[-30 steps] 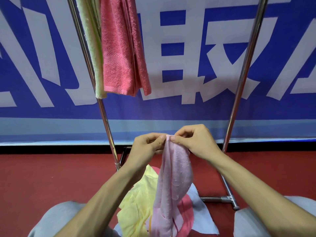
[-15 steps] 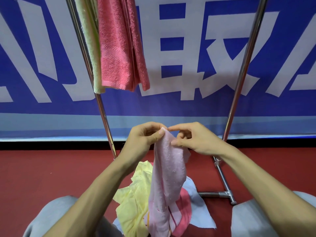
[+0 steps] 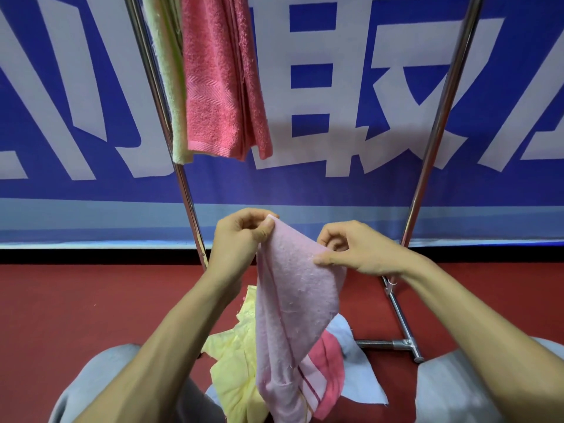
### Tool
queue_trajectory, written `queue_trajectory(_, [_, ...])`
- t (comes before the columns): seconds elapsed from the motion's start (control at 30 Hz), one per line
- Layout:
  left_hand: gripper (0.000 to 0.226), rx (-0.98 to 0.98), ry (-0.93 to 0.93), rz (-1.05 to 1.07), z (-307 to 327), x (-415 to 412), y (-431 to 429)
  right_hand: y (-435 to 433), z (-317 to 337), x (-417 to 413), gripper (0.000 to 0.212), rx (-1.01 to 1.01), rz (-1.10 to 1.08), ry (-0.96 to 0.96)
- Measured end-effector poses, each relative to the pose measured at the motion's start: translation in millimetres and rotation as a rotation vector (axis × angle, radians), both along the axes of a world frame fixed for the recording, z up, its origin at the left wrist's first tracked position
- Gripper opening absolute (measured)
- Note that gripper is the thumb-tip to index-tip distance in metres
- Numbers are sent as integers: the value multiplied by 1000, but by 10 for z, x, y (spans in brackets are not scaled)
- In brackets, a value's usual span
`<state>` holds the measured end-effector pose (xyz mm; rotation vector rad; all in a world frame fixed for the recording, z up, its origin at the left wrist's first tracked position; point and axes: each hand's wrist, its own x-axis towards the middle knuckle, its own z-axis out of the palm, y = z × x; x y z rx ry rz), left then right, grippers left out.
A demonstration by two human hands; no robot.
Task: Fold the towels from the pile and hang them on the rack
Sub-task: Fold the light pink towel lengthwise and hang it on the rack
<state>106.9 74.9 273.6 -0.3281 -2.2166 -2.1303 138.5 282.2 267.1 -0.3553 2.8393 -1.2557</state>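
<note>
I hold a pale pink towel [image 3: 293, 309] with dark stripes up in front of me. My left hand [image 3: 241, 236] pinches its top corner. My right hand [image 3: 357, 251] grips its upper edge a little lower and to the right. The towel hangs down onto the pile [image 3: 238, 370] on the floor: a yellow towel, a pink one [image 3: 328, 358] and a light blue one [image 3: 357, 364]. On the metal rack [image 3: 433, 132], a deep pink towel [image 3: 219, 80] and a pale green-white towel [image 3: 169, 74] hang at the upper left.
The rack's chrome base bar [image 3: 393, 343] lies on the red floor [image 3: 76, 303] at the right. A blue and white banner [image 3: 335, 102] fills the wall behind. My knees in grey trousers [image 3: 445, 389] flank the pile.
My hands have moved apart along the towel's top edge, the right hand sliding right and lower. The bunched towel has spread wider between them.
</note>
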Motion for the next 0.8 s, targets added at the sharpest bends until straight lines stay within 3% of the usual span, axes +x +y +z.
queue_trajectory(0.2, [13, 174, -171, 239, -22, -106, -47, 77, -17, -25, 20, 269, -139, 108])
queue_trajectory(0.43, [21, 201, -182, 315, -41, -180, -87, 97, -10, -54, 23, 187, -307, 136])
queue_trajectory(0.53, [25, 28, -120, 267, -64, -227, -102, 112, -10, -69, 24, 94, -425, 160])
queue_trajectory(0.67, [11, -452, 206, 264, -4, -145, -149, 130, 31, -68, 16, -130, -490, 226])
queue_trajectory(0.8, [12, -546, 315, 181, 16, -43, -183, 149, 53, -26, 2, -346, -536, 262])
